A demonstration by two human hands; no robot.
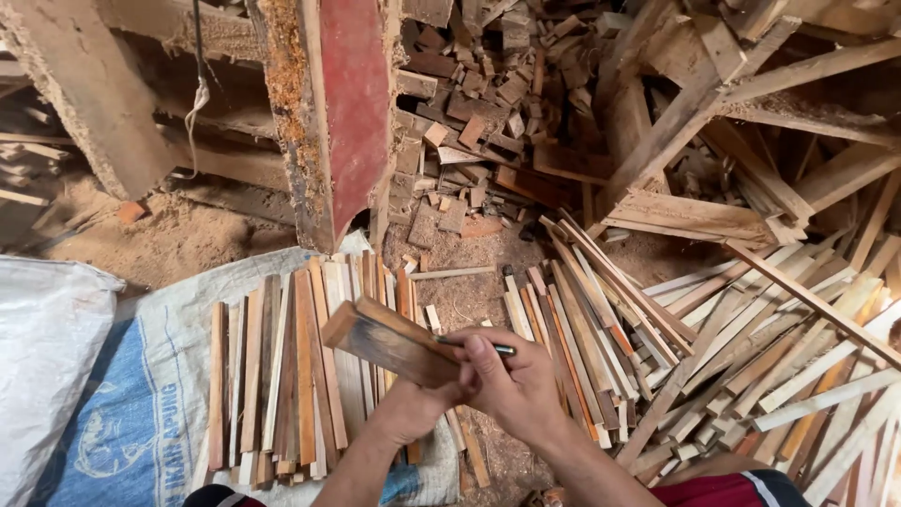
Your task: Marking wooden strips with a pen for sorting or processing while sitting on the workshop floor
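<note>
My left hand (405, 411) grips the wood stick (389, 343) steady, so my right hand (516, 380) can mark it with a pen (497, 349).

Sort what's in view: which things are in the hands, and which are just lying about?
In hand:
- wood slat, held by the left hand
- pen, gripped by the right hand against the slat

Lying about:
- sorted slats on the sack
- loose strips
- offcut heap
- red panel

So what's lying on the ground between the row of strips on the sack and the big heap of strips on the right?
In the head view, mostly bare sawdust-covered ground with one loose thin strip lying crosswise.
</note>
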